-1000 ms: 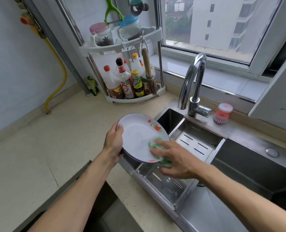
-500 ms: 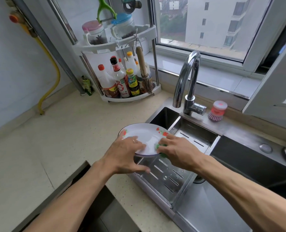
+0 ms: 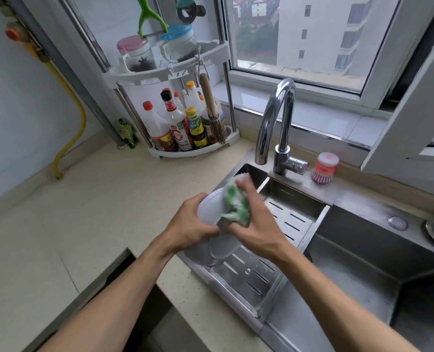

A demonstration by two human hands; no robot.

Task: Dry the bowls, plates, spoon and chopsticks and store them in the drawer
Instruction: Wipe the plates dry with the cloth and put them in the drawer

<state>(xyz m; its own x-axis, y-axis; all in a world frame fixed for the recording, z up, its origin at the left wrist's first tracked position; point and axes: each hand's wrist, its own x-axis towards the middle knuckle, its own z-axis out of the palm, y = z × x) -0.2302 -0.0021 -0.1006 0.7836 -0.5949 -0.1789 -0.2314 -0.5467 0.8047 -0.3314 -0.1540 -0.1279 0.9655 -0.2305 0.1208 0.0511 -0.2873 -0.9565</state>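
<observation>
From the head camera, looking down over the counter's edge, the person holds a white plate (image 3: 211, 212) up on edge above the left end of the steel sink (image 3: 363, 262), over the slotted drain tray (image 3: 294, 219). Its underside faces the camera: plain white, smooth, with a round foot ring showing low down near the wrists. No pattern shows on this face, and motion blur softens the upper rim.

The left hand (image 3: 190, 224) grips the plate's left edge, fingers curled round it and thumb lying across the back. The right hand (image 3: 256, 219) clutches a green-and-white cloth (image 3: 235, 201) bunched against the plate's right rim, fingers curled into the cloth and pressing it on the plate. The two hands nearly meet below the cloth.

Behind them a chrome tap (image 3: 277, 123) arches over the sink, and a pink dish brush (image 3: 322, 168) stands just beside its base. In the corner a white rack (image 3: 193, 151) carries sauce bottles (image 3: 175, 128) below and two lidded jars (image 3: 137, 54) above, with a small straw whisk (image 3: 216, 118) hanging from it. At the bottom left, under the forearms, a dark drawer (image 3: 145, 313) opening shows below the beige counter (image 3: 84, 212).
</observation>
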